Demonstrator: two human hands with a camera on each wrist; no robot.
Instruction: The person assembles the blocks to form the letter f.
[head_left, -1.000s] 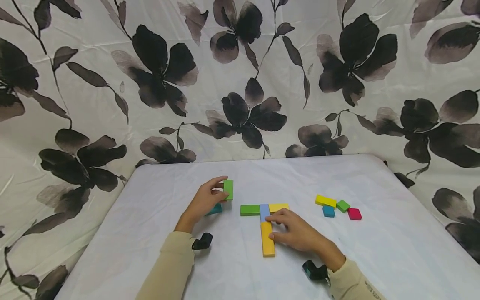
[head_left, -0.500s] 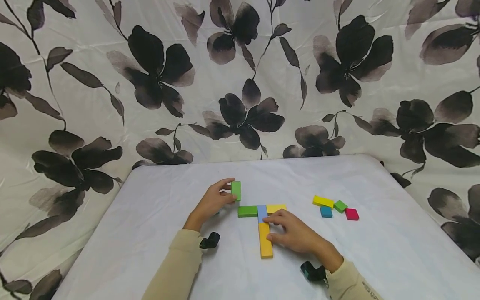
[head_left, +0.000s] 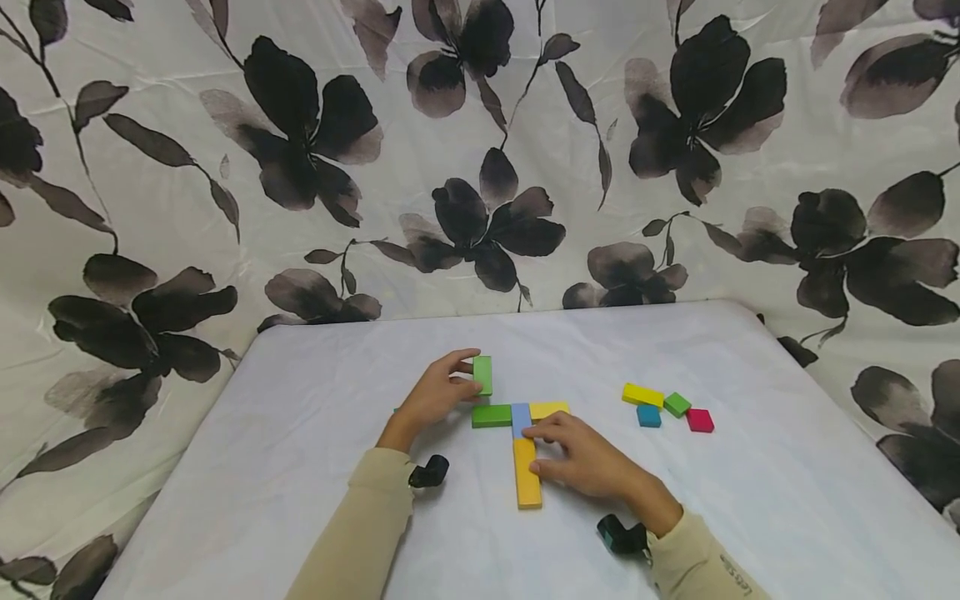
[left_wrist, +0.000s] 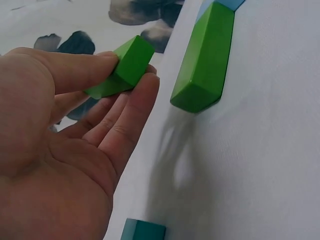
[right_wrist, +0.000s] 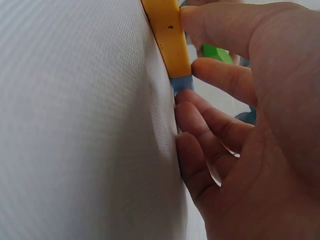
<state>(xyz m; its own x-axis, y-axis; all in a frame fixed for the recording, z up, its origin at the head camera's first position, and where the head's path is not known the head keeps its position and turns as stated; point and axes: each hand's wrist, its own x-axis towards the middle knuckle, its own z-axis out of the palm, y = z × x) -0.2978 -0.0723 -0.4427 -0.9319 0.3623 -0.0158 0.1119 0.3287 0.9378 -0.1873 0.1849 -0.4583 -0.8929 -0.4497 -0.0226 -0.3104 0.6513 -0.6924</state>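
My left hand [head_left: 435, 390] pinches a green block [head_left: 483, 375] on end between thumb and fingertips, just beyond a flat green block [head_left: 491, 416]. That flat block meets a light blue block [head_left: 520, 415], with a yellow block [head_left: 550, 409] on its other side. A longer orange-yellow block [head_left: 527, 479] extends from the blue one toward me, so together they form a T. My right hand [head_left: 592, 458] rests at the right of the stem, thumb and index fingertip touching the orange-yellow block [right_wrist: 170, 40] and other fingers by the blue one.
On the right lie a yellow block [head_left: 642, 394], a blue block [head_left: 648, 416], a green block [head_left: 677, 405] and a red block [head_left: 700, 420]. A teal block [left_wrist: 145, 230] sits near my left wrist, mostly hidden in the head view. White cloth [head_left: 300, 500] covers the table.
My left hand has carried the green block to the right, from above the teal block to behind the flat green one. My right hand stays at the stem of the T.
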